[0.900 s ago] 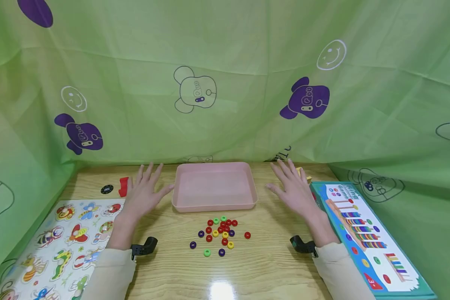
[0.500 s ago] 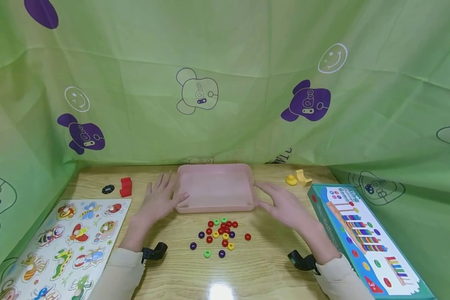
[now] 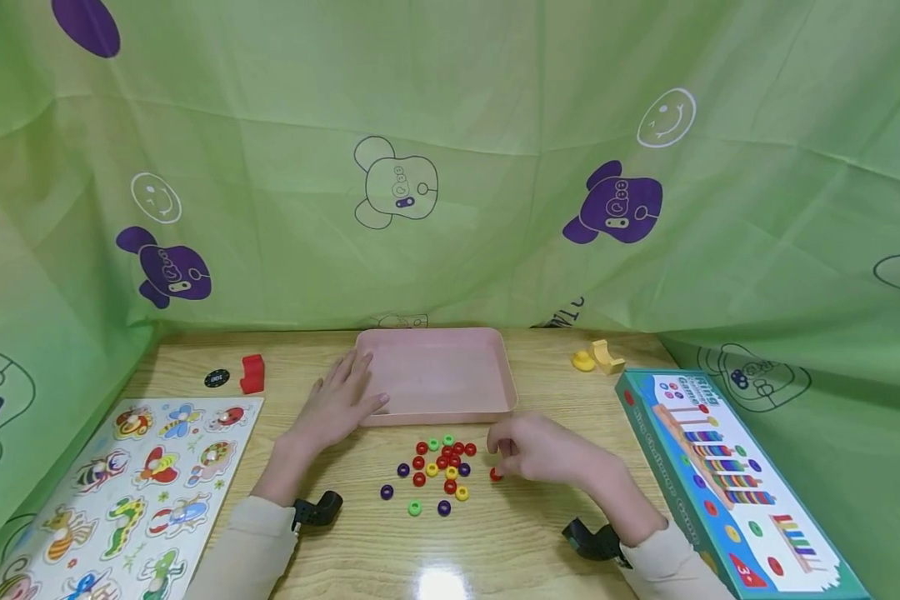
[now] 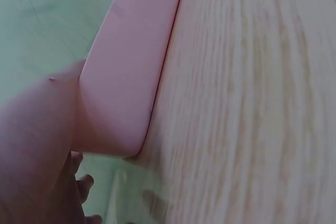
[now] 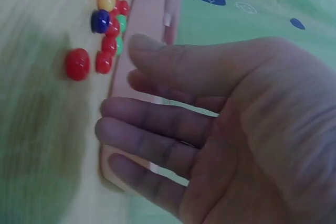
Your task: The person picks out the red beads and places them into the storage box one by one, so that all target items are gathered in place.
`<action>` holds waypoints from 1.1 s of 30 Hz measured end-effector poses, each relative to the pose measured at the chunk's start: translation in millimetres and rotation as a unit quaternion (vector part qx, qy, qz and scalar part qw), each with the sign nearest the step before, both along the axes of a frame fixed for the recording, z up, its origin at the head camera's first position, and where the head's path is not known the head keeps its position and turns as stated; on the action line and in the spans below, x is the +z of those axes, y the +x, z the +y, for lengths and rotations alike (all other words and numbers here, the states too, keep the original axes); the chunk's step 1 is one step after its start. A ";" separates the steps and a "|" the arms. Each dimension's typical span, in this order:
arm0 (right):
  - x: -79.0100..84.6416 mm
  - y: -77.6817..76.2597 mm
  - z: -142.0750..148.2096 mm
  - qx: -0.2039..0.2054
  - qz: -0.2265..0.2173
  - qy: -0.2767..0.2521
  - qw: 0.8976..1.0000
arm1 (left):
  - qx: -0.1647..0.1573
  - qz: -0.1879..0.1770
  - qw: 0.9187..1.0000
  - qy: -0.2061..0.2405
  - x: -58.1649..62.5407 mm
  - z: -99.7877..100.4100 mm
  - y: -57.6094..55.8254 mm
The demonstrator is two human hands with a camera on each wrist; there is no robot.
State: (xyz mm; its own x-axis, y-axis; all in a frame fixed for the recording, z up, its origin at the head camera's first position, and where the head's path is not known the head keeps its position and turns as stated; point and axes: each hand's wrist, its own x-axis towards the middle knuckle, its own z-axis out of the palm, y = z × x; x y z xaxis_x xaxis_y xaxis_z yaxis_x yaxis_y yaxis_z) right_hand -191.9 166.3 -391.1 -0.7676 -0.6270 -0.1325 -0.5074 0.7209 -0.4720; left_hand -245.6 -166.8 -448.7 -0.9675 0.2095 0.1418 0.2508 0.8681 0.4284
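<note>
My left hand [image 3: 337,406] rests at the near left corner of the pink tray [image 3: 442,379], its thumb over the rim and its fingers along the left side. In the left wrist view the tray's wall [image 4: 123,72] stands beside the thumb. Over the right end of the bead group, my right hand [image 3: 536,450] reaches down with bent fingers just above a lone red bead [image 3: 496,474]. The right wrist view shows thumb and fingers apart, holding nothing, with the red bead [image 5: 77,65] beyond them. Several red, yellow, green and purple beads [image 3: 450,472] lie loose before the tray.
A sheet of insect pictures [image 3: 131,492] lies at the left, with a black chip [image 3: 217,378] and a red block [image 3: 252,374] behind it. At the right is a game box [image 3: 735,483]. Small yellow pieces [image 3: 606,357] sit behind it. Green cloth [image 3: 480,167] hangs around the table.
Both hands came in from the sides. The left hand moved right onto the tray's corner; the right hand left the tray's right edge and came down toward the lone red bead.
</note>
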 end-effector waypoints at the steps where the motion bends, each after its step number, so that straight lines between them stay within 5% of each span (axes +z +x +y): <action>1: -1.7 0.0 -0.7 0.001 -0.008 0.007 1.000 | -0.001 -0.006 1.000 0.011 0.0 0.0 0.4; 8: -13.2 -0.6 -3.2 0.005 -0.024 0.034 0.999 | 0.004 -0.041 0.996 0.074 0.1 0.4 1.6; 23: -23.4 0.0 -14.0 0.032 0.033 0.060 0.997 | -0.012 -0.066 0.991 0.118 -4.3 -0.1 -3.4; 33: -25.1 -3.2 -15.7 0.025 0.017 0.035 0.999 | -0.012 -0.093 0.987 0.129 0.4 0.8 -0.8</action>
